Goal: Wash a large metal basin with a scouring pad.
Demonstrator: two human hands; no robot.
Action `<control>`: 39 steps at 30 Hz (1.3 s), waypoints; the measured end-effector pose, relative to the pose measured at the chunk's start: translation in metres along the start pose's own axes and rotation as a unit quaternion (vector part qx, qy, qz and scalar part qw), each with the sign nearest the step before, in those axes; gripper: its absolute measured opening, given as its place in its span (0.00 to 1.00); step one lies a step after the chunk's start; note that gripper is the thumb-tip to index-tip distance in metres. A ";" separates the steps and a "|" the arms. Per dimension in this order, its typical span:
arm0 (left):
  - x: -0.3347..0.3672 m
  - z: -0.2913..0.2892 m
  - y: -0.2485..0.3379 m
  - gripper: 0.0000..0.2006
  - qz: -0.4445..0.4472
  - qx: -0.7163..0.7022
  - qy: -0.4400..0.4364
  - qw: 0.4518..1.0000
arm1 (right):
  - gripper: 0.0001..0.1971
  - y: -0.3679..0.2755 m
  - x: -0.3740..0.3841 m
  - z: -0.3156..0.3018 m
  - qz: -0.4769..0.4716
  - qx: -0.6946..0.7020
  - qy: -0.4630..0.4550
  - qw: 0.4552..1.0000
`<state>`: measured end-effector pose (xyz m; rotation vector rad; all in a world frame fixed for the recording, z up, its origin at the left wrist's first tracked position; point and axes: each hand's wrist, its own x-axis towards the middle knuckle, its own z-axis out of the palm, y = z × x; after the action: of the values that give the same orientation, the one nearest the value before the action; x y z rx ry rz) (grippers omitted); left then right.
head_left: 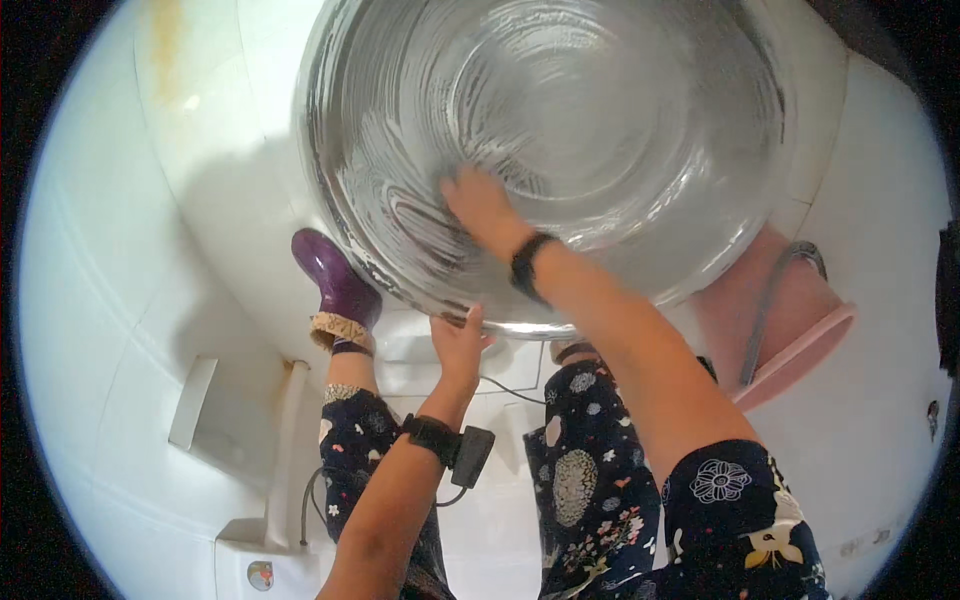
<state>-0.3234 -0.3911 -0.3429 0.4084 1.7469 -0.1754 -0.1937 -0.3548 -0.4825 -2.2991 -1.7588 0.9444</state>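
Observation:
A large round metal basin (700, 130) fills the upper middle, its inside facing me and marked with whitish, foamy-looking streaks. On its near left inner wall, my right hand (482, 205) presses down with the fingers curled. Whatever lies under those fingers is hidden and slightly blurred. The near rim is held by my left hand (458, 345), thumb along the edge and the other fingers partly out of sight below. A dark band (530, 265) circles my right wrist. Strapped to my left forearm is a black box (472, 457) with a cable.
To the right, a pink bucket (800, 340) lies tilted beside the basin, with a grey hose-like bar (770, 310) across it. My purple boot (340, 285) stands left of the basin. White tiled walls (130, 250) surround me, and a white pipe (287, 450) rises at lower left.

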 end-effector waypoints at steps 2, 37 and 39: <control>-0.003 -0.001 0.001 0.20 0.017 0.006 -0.012 1.000 | 0.12 0.006 0.066 -0.029 0.075 0.130 -0.074 0.986; 0.005 -0.017 -0.019 0.24 -0.006 0.018 0.005 1.000 | 0.09 0.239 -0.100 -0.074 0.018 -0.464 -0.184 0.866; 0.004 -0.003 -0.014 0.24 -0.012 0.013 -0.010 1.000 | 0.11 0.281 -0.054 -0.139 0.040 -0.331 0.086 0.939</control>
<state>-0.3316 -0.4027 -0.3474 0.4026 1.7320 -0.2188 0.1078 -0.4567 -0.4696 -2.7298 -2.1500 0.1304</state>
